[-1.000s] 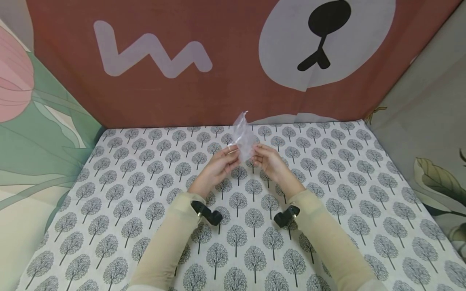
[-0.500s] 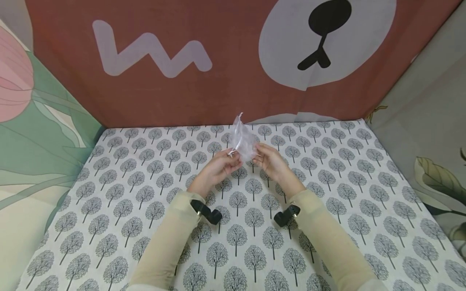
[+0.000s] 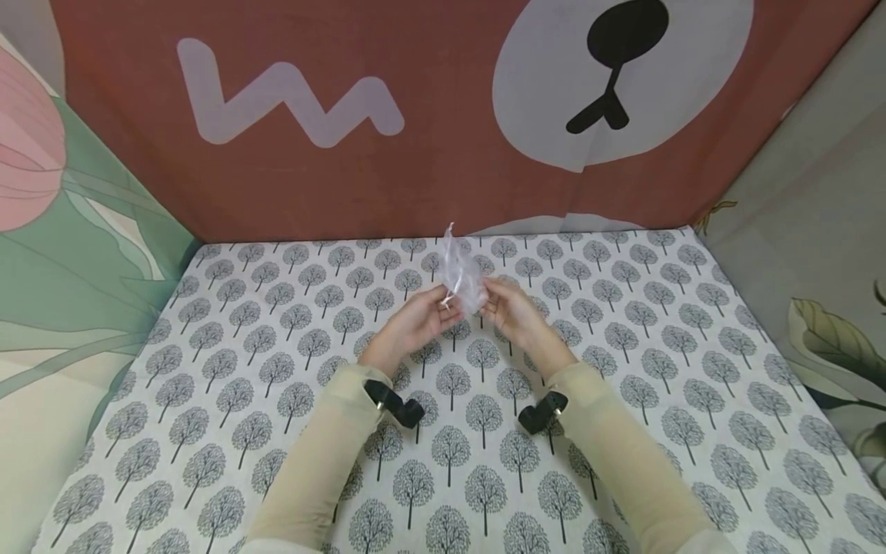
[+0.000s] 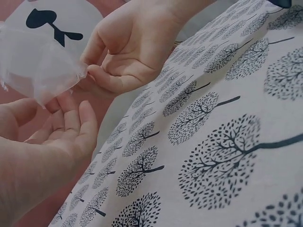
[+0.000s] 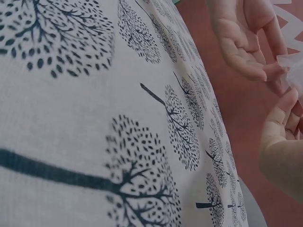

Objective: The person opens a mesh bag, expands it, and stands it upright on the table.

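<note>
A translucent, crumpled plastic bag point(image 3: 461, 275) is held up between both hands over the patterned cloth, its narrow tip pointing up and away. My left hand point(image 3: 417, 322) pinches its left edge between thumb and fingers, the other fingers loosely bent below. On the opposite edge, my right hand point(image 3: 515, 314) pinches the bag with thumb and fingertips. In the left wrist view the bag point(image 4: 40, 64) looks thin and hazy, with ragged corners. Only a corner of the bag point(image 5: 292, 71) shows in the right wrist view. Whether anything is inside cannot be made out.
A white cloth point(image 3: 482, 492) printed with dark trees covers the table. Behind it hangs a red-brown fabric wall point(image 3: 443, 185) with a bear design. Leaf-patterned curtains point(image 3: 104, 269) close off the sides. Black wrist cameras point(image 3: 394, 404) sit on both sleeves.
The bag's tip has tilted left and dropped slightly toward the person. The left fingers have shifted slightly along its edge; both hands stay in nearly the same place.
</note>
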### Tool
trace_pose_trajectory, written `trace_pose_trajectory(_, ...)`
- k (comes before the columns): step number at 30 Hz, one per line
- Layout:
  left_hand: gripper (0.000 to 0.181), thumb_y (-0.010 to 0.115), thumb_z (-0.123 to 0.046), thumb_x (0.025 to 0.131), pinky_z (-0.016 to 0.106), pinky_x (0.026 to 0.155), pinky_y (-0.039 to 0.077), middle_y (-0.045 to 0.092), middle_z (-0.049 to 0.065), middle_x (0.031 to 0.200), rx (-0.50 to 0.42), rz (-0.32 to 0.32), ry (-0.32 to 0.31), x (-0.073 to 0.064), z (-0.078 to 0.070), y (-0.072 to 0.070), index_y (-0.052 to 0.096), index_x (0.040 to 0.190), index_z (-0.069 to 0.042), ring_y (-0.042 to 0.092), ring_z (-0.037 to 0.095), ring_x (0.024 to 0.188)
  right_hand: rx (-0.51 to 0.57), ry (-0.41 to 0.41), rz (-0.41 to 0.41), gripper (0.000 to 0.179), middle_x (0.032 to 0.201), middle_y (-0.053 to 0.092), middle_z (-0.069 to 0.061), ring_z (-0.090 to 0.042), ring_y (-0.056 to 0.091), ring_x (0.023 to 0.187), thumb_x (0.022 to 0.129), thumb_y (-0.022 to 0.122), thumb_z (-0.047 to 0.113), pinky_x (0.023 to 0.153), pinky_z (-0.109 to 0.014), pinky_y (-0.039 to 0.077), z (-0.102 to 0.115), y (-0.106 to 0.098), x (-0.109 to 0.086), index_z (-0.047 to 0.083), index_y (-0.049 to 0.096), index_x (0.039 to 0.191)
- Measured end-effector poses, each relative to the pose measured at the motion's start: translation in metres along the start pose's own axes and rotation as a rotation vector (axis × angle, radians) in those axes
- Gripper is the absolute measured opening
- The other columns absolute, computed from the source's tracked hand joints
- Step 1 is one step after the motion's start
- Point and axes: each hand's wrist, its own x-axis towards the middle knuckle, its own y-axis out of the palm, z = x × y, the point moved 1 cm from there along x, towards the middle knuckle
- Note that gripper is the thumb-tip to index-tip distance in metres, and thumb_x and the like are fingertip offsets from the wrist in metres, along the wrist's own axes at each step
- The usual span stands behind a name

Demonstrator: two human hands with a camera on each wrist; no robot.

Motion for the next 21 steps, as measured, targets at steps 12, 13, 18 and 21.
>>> trace_pose_trajectory(12, 0.045, 0.036, -0.021, 0.104, 0.035, 0.116, 0.036, 0.040, 0.020, 0.146, 0.050, -0.015, 0.005, -0.0001, 0.0025, 0.0017, 0.036, 0.144, -0.003, 0.063, 0.006, 0.097, -0.025, 0.030, 0.047, 0.015, 0.090, 0.065, 0.008, -0.004, 0.060, 0.084, 0.100, 0.046, 0.023, 0.079, -0.014, 0.051, -0.0019, 0.0001, -0.0042, 0.016, 0.059, 0.101)
trace_pose_trajectory(13, 0.045, 0.036, -0.022, 0.104, 0.034, 0.116, 0.036, 0.039, 0.020, 0.147, 0.032, -0.011, 0.010, -0.0001, 0.0023, 0.0017, 0.036, 0.144, -0.003, 0.063, 0.006, 0.097, -0.007, 0.032, 0.046, 0.015, 0.091, 0.065, 0.007, -0.005, 0.060, 0.084, 0.099, 0.046, 0.024, 0.079, -0.014, 0.052, -0.0017, -0.0001, -0.0041, 0.016, 0.059, 0.101)
trace_pose_trajectory(18, 0.044, 0.033, -0.021, 0.104, 0.031, 0.115, 0.037, 0.037, 0.017, 0.149, -0.062, -0.019, 0.026, 0.0000, 0.0008, 0.0011, 0.033, 0.146, -0.005, 0.066, 0.005, 0.096, 0.054, 0.049, 0.040, 0.019, 0.094, 0.065, 0.006, -0.006, 0.061, 0.089, 0.100, 0.042, 0.027, 0.085, -0.015, 0.053, -0.0011, -0.0004, -0.0020, 0.016, 0.057, 0.105)
trace_pose_trajectory(21, 0.044, 0.031, -0.020, 0.104, 0.030, 0.114, 0.038, 0.036, 0.017, 0.150, -0.089, -0.021, 0.031, 0.0005, 0.0006, 0.0005, 0.032, 0.146, -0.005, 0.066, 0.005, 0.097, 0.066, 0.053, 0.060, 0.021, 0.099, 0.066, 0.007, -0.005, 0.062, 0.095, 0.102, 0.035, 0.027, 0.105, -0.024, 0.046, -0.0011, 0.0000, -0.0015, 0.016, 0.052, 0.110)
